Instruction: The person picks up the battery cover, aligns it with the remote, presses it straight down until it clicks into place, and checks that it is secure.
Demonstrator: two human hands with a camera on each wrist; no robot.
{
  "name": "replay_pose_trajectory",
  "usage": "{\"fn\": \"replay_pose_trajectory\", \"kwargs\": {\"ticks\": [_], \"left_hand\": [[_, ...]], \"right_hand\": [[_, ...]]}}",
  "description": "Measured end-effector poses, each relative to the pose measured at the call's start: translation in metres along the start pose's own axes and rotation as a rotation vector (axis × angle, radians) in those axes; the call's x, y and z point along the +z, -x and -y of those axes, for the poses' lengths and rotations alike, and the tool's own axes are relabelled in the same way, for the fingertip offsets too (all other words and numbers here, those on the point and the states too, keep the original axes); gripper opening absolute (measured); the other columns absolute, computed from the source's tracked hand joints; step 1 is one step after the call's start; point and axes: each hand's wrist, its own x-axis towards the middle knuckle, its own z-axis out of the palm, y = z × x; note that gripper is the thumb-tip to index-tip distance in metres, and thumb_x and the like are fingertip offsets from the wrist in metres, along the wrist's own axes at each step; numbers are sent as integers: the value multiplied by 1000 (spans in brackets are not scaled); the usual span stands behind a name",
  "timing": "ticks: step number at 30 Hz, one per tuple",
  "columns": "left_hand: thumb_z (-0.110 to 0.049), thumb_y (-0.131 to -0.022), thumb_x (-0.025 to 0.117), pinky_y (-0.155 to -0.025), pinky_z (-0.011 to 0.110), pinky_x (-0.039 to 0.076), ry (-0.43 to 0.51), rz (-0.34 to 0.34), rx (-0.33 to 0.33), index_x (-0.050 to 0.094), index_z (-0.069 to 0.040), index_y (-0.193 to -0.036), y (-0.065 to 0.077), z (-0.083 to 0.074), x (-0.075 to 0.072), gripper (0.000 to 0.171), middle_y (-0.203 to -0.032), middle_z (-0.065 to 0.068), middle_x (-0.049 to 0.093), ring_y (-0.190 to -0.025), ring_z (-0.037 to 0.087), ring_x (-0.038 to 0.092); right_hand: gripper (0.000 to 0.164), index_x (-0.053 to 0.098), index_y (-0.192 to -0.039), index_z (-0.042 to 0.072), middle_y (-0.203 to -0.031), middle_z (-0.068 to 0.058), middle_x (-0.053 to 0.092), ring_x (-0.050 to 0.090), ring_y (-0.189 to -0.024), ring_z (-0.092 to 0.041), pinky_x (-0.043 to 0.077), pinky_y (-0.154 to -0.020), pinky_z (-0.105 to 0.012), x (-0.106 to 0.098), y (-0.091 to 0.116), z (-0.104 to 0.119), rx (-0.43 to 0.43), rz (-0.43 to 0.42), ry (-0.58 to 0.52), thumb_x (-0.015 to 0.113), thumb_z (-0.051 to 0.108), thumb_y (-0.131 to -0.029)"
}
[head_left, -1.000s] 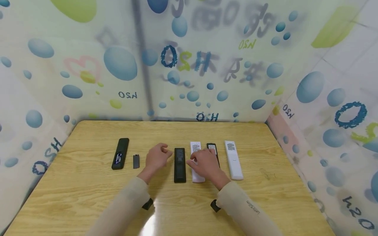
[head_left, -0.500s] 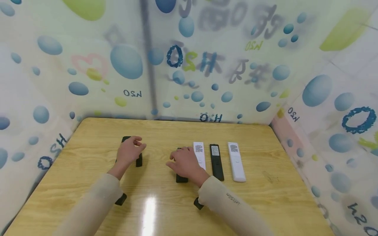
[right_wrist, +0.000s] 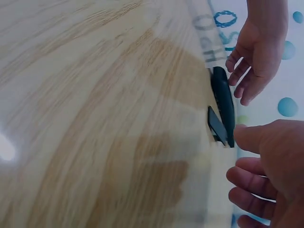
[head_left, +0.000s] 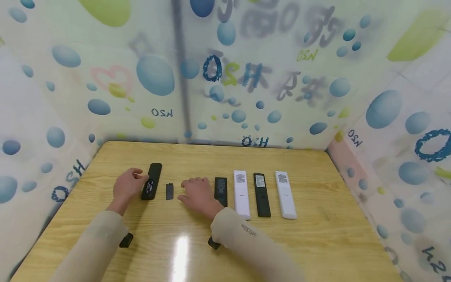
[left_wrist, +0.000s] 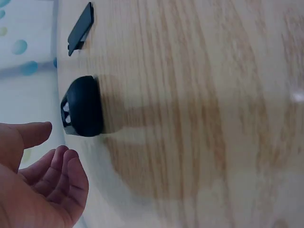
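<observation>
A black remote control (head_left: 152,181) lies at the left of the table, its battery compartment uncovered with batteries showing. Just right of it rests a small dark battery cover (head_left: 169,191). My left hand (head_left: 128,185) is at the remote's left side, fingers loosely bent and holding nothing; the left wrist view shows a gap between its fingers and the remote (left_wrist: 84,107). Over the table, right of the battery cover, hovers my right hand (head_left: 200,197), its fingers relaxed and nothing in them. Its wrist partly hides a second black remote (head_left: 220,190).
To the right lie a white remote (head_left: 241,194), a black remote with a label (head_left: 262,194) and another white remote (head_left: 285,194), all back side up in a row. A patterned curtain (head_left: 225,98) stands behind the wooden table (head_left: 317,250).
Both hands have moved left across the table, the left to the uncovered black remote, the right from over the white remote toward the battery cover. The view has shifted slightly left.
</observation>
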Motion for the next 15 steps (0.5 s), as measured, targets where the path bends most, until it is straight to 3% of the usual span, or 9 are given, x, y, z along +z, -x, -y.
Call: {"fn": "replay_pose_trajectory", "kwargs": {"ticks": [9,15], "left_hand": [[-41,-100,48,-88,49,46,7,57,-65,48,4,-136,-4,4,4,58,-132,29,53,-112,41,54],[-45,-100,45,-90,50,47,-70,59,-53,51,4,-135,-7,-1,11,60,-133,27,55,-115,41,55]], "right_hand": [[57,45,-144,23,-139,4,55,53,-128,-15,41,-106,-37,10,-19,18,63,32,-43,48,56,-97],[63,41,-147,24,-141,4,53,53,-127,-15,42,-105,-39,15,-28,25,78,52,10,43,61,-96]]}}
